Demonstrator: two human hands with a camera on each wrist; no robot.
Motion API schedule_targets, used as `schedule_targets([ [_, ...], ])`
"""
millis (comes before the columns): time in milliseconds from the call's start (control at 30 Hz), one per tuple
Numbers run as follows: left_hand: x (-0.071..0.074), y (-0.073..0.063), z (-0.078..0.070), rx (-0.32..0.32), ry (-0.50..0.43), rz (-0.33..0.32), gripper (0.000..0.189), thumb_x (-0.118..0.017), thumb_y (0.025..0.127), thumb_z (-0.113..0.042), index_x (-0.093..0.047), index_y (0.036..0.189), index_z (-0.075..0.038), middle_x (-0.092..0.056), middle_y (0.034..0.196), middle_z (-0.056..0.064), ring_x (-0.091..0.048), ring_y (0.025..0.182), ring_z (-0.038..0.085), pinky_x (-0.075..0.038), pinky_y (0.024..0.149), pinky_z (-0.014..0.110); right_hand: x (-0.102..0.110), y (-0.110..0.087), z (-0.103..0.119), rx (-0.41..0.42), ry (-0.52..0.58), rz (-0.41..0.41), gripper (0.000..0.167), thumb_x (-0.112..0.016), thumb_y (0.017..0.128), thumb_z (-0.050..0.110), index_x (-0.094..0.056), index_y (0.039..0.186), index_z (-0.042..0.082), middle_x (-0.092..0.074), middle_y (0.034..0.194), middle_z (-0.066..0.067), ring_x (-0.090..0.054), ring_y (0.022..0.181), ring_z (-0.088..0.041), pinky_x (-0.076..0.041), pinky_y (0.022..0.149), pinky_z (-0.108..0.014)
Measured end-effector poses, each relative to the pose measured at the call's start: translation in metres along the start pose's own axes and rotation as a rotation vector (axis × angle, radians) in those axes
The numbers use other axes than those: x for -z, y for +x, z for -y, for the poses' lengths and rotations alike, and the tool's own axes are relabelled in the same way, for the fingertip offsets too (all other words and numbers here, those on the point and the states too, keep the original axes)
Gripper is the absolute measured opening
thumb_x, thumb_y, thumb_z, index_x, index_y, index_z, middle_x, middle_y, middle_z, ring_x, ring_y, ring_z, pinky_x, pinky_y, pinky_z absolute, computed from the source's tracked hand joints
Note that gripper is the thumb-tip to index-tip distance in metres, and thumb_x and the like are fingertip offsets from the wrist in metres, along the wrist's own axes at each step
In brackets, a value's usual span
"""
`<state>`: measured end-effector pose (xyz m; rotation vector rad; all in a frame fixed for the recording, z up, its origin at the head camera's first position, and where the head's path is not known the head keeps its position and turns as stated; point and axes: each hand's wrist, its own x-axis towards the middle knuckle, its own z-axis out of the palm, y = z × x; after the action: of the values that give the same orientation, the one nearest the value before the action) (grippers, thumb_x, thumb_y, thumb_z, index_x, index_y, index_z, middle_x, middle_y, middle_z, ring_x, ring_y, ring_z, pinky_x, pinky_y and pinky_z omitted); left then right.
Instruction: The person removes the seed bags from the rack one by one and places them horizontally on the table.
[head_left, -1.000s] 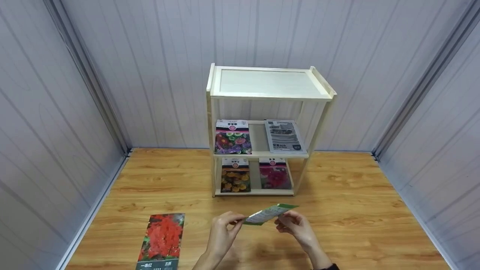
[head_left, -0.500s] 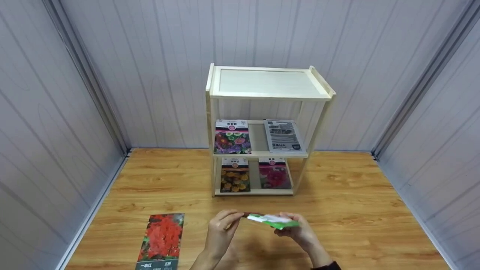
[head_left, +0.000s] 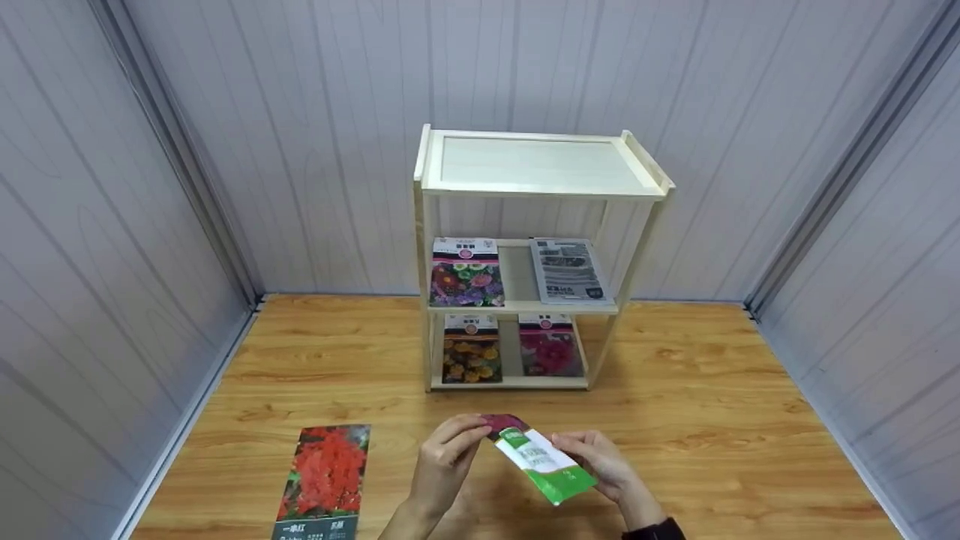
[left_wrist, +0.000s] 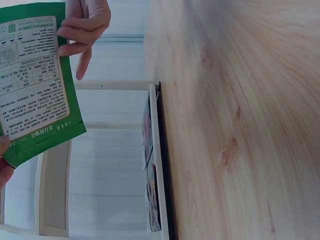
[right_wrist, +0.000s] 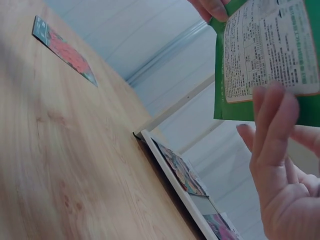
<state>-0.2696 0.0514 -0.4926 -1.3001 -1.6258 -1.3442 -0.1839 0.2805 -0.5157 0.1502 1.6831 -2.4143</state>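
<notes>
A green and white seed packet (head_left: pixel 551 469) with a dark red picture part is held tilted above the table, in front of the shelf. My left hand (head_left: pixel 444 461) pinches its upper left end between thumb and fingers. On the right edge, my right hand (head_left: pixel 604 466) grips it with thumb and fingertips. The left wrist view shows the packet's printed green back (left_wrist: pixel 37 85), with right-hand fingers (left_wrist: pixel 82 32) at its edge. Another seed packet (head_left: pixel 326 472), with red flowers, lies flat on the table at the left.
A cream wooden shelf unit (head_left: pixel 547 166) stands behind the hands. Its middle board bears a colourful flower packet (head_left: pixel 466 279) and a grey printed packet (head_left: pixel 570 271). Below are an orange-flower packet (head_left: pixel 471 356) and a magenta-flower packet (head_left: pixel 551 352). White panel walls (head_left: pixel 360 150) surround the wooden table (head_left: pixel 705 420).
The held packet has turned between both hands, its green end swinging downward and its printed face tipping into head view. Both hands stay in nearly the same place.
</notes>
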Motion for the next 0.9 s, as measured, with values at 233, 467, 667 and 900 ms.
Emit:
schedule_targets([
  [233,-0.002,0.0,-0.002,0.044,0.039,0.003,0.025,-0.067,0.066,0.015,-0.067,0.085,-0.001,-0.063,0.095,0.01,-0.059,0.089,0.024,-0.048,0.078,0.021,-0.001,0.002,-0.003,0.061,-0.053,-0.047,0.019,-0.044,0.091,0.0,-0.062,0.096,0.0,-0.065,0.08,-0.006,-0.062,0.071,-0.013,-0.051,0.062,-0.022],
  [467,-0.006,-0.002,-0.013,0.381,0.159,0.057,0.053,-0.069,0.066,0.01,-0.054,0.115,0.0,-0.05,0.119,0.014,-0.051,0.105,0.029,-0.045,0.086,0.033,-0.01,-0.003,0.002,0.15,-0.05,-0.138,0.01,-0.049,0.088,-0.001,-0.058,0.093,-0.001,-0.065,0.08,-0.005,-0.062,0.074,-0.014,-0.051,0.065,-0.023],
  [667,-0.009,-0.004,-0.024,0.631,0.087,0.064,0.039,-0.063,0.081,-0.006,-0.05,0.115,0.006,-0.055,0.109,0.016,-0.053,0.101,0.029,-0.043,0.087,0.042,-0.023,-0.009,0.009,0.215,-0.079,-0.294,0.008,-0.054,0.086,0.0,-0.055,0.093,-0.003,-0.065,0.076,-0.003,-0.062,0.071,-0.013,-0.051,0.063,-0.023],
  [900,-0.011,-0.003,-0.035,0.897,-0.18,0.097,0.029,-0.057,0.087,-0.016,-0.056,0.106,0.005,-0.062,0.088,0.007,-0.059,0.079,0.016,-0.05,0.07,0.026,0.02,0.017,-0.041,0.502,-0.211,-0.304,0.015,-0.059,0.086,0.012,-0.059,0.097,0.002,-0.066,0.079,-0.009,-0.064,0.069,-0.018,-0.053,0.057,-0.029],
])
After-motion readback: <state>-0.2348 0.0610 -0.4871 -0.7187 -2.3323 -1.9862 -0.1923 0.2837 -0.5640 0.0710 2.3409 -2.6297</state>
